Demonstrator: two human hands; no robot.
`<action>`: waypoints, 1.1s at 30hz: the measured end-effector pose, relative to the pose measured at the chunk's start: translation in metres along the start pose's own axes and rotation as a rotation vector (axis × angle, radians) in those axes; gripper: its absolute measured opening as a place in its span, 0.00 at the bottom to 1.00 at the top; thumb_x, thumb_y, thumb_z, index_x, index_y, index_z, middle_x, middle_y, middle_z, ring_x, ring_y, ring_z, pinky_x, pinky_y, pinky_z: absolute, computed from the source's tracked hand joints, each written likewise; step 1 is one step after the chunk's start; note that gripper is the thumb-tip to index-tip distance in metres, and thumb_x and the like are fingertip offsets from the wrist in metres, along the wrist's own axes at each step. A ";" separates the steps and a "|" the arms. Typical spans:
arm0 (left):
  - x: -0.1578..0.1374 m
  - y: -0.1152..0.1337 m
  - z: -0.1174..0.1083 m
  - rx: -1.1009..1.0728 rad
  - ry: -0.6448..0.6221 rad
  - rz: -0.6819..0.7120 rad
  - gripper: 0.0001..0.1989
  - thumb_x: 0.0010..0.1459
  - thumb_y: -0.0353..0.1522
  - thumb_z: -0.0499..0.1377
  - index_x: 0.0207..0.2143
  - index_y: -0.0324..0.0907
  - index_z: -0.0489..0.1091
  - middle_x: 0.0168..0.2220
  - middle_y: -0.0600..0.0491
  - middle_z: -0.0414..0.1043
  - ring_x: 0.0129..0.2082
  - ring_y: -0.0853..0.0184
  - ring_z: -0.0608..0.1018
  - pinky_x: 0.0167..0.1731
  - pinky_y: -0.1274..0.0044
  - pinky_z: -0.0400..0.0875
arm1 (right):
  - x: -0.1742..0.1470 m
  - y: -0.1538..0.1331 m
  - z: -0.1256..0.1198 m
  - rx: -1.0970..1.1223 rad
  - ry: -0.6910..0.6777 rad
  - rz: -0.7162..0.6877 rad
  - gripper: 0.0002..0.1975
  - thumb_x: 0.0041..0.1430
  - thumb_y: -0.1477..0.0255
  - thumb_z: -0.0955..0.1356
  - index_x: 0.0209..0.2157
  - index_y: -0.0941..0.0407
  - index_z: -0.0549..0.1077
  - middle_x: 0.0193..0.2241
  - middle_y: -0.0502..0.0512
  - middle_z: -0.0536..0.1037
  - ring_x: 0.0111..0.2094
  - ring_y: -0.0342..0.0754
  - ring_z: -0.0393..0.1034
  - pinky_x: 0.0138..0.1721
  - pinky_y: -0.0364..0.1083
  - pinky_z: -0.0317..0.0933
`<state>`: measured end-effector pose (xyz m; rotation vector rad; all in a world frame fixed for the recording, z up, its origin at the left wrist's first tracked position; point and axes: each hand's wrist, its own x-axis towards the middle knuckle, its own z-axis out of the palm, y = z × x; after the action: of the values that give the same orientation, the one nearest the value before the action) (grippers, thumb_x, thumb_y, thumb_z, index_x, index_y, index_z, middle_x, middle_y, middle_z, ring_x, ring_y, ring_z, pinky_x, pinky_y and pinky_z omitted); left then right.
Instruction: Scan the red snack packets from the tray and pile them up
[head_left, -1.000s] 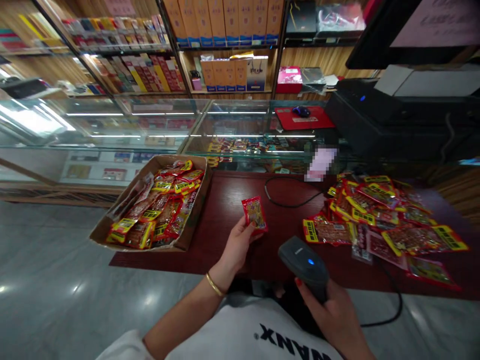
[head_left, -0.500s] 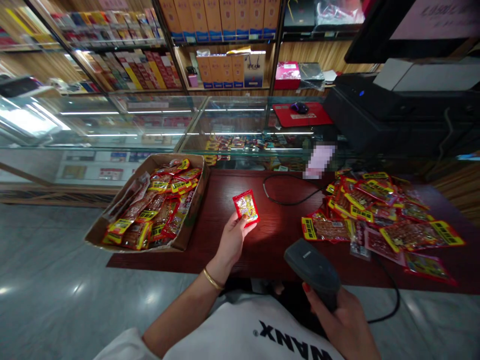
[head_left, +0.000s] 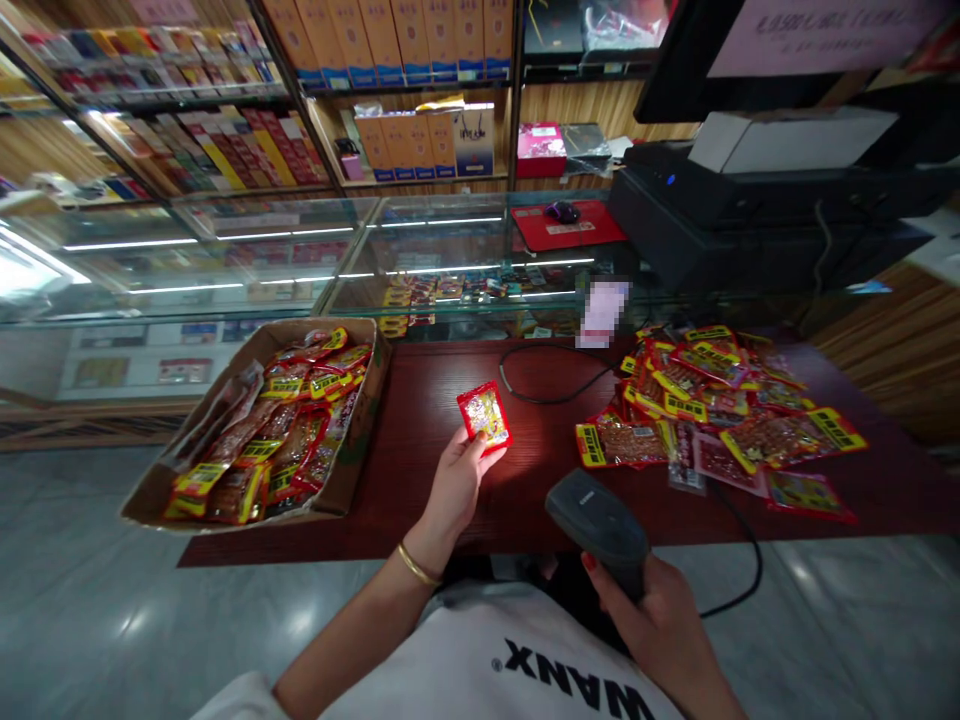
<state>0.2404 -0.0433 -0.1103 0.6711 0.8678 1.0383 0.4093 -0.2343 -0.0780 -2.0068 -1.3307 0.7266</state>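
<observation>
My left hand point(head_left: 455, 480) pinches the lower edge of a small red-edged snack packet point(head_left: 486, 412) above the dark red wooden table point(head_left: 420, 400). Wrapped round the handle of a dark grey barcode scanner point(head_left: 598, 525) is my right hand point(head_left: 660, 615). The scanner's head points toward the packet, and reddish light falls on the table beside the packet. To the left, a cardboard box point(head_left: 367, 430) holds several red and yellow snack packets point(head_left: 289, 420). A loose pile of similar packets point(head_left: 686, 385) lies on the right of the table.
A black cable point(head_left: 551, 400) loops across the table, and the scanner's cord point(head_left: 756, 560) hangs past the front edge. Behind stands a glass display counter point(head_left: 442, 235) with a red mouse pad point(head_left: 574, 235). A black machine point(head_left: 750, 225) carries a white box point(head_left: 787, 140).
The view has shifted slightly, so the background and the table's contents sit further left. Both hands keep hold of the packet and the scanner, with little change in their pose.
</observation>
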 end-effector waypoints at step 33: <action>-0.019 -0.004 0.024 -0.097 -0.168 -0.054 0.13 0.56 0.35 0.68 0.45 0.43 0.78 0.47 0.48 0.80 0.46 0.59 0.81 0.52 0.65 0.74 | 0.017 -0.019 -0.003 -0.056 0.003 -0.085 0.16 0.67 0.60 0.63 0.44 0.55 0.76 0.37 0.59 0.85 0.41 0.58 0.82 0.40 0.50 0.70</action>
<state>0.2580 -0.0639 -0.0958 0.6397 0.6824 0.9548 0.4057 -0.2136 -0.0639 -1.9810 -1.4394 0.6540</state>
